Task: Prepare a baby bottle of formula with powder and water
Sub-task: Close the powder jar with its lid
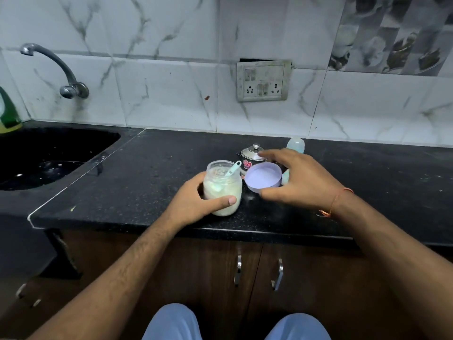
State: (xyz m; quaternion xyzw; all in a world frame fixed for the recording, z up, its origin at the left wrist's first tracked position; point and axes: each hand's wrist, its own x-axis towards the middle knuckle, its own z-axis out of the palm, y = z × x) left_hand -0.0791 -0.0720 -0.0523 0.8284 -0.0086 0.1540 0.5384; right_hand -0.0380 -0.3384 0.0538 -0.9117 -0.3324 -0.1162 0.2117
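Note:
A clear jar (223,190) of pale formula powder stands open on the black counter (147,182), with a small teal scoop (232,168) leaning out of its mouth. My left hand (196,204) is wrapped around the jar's left side. My right hand (299,180) holds the jar's lilac lid (263,177) by its rim, tilted, just right of the jar. Behind my right hand stands a pale blue baby bottle (296,144), mostly hidden by the fingers.
A small steel pot with a knobbed lid (251,153) stands behind the lilac lid. A black sink (49,155) with a wall tap (61,69) lies to the left. A socket panel (263,81) sits on the tiled wall. Cabinet doors with handles (237,268) are below the counter edge.

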